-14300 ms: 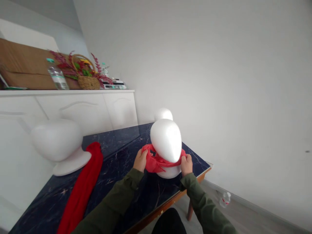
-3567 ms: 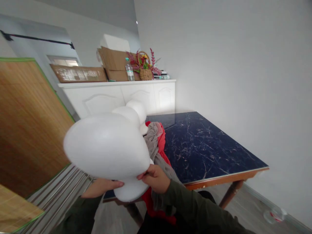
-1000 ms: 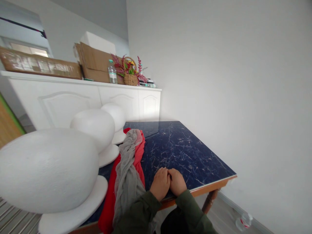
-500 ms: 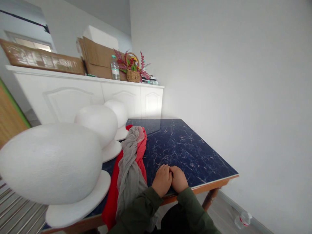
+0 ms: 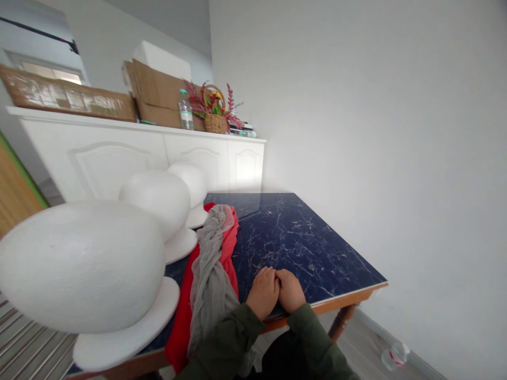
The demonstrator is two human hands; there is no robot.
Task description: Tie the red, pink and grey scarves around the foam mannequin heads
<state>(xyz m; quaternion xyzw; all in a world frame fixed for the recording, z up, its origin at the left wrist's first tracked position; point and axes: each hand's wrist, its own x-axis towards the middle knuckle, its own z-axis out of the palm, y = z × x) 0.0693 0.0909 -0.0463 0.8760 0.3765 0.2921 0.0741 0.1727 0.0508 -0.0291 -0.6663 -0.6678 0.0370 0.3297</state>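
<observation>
My left hand (image 5: 263, 290) rests at the near edge of the dark blue marbled table (image 5: 301, 232), its fingers curled in. Right beside it and touching it lies my right hand (image 5: 292, 291), also closed. Neither hand shows anything held. Just left of my hands a grey scarf (image 5: 212, 264) lies lengthwise over the table, bunched and twisted. Under and beside it is red cloth (image 5: 180, 316), with a pinkish-red piece (image 5: 229, 248) along its right side. Three white foam heads on round bases stand in a row: a near one (image 5: 83, 264), a middle one (image 5: 158, 200) and a far one (image 5: 190, 182).
Behind the table a white cabinet (image 5: 119, 158) carries cardboard boxes (image 5: 158, 95), a water bottle (image 5: 185, 111) and a flower basket (image 5: 216, 123). A wall (image 5: 376, 132) borders the right. On the floor lies a plastic bottle (image 5: 395, 357). Metal bars (image 5: 31, 343) show at lower left.
The view has shifted very slightly. Both hands, the scarves and the foam heads stay where they were.
</observation>
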